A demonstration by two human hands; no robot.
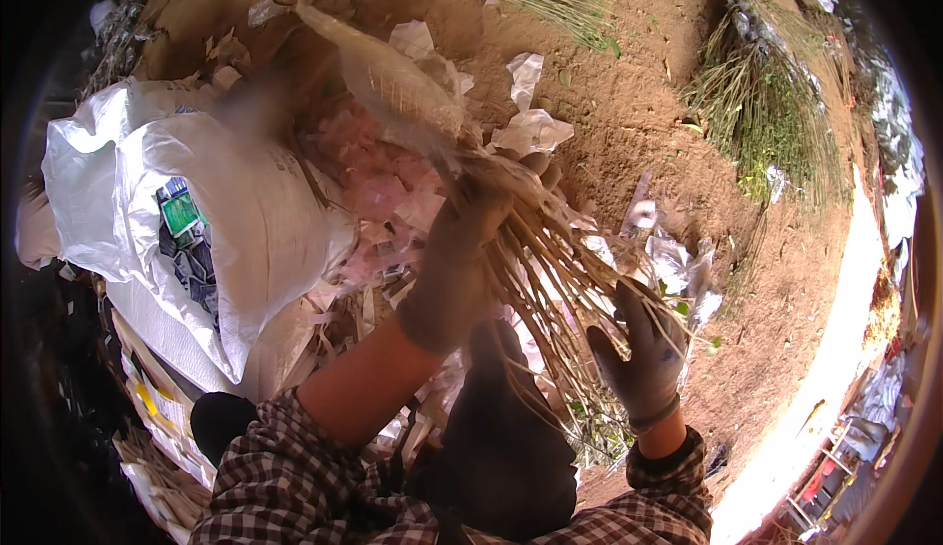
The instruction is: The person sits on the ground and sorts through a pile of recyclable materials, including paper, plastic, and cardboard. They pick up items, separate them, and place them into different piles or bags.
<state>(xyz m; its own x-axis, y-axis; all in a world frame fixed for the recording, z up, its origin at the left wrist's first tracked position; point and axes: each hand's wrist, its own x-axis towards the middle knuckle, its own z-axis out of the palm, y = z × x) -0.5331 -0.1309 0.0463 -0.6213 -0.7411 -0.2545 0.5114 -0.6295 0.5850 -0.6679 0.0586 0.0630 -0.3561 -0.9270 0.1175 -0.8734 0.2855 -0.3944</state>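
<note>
A bundle of thin bare plant stems [530, 272] lies diagonally before me, its upper end wrapped in clear plastic film [401, 85]. My left hand [471, 250], in a grey work glove, is closed around the bundle just below the wrapped end. My right hand [641, 353], also gloved, is at the right edge of the stems with its fingers spread; whether it touches them is hard to tell. Green leafy tips [600, 427] show at the bundle's lower end, near my dark-clothed leg.
A white woven sack [258, 228] holding small printed packets [188, 232] stands at left. Pink plastic scraps [383, 191] lie beside it. More plant bundles rest on bare soil at the top [530, 0] and upper right [766, 103]. Crumpled clear film [678, 261] lies right.
</note>
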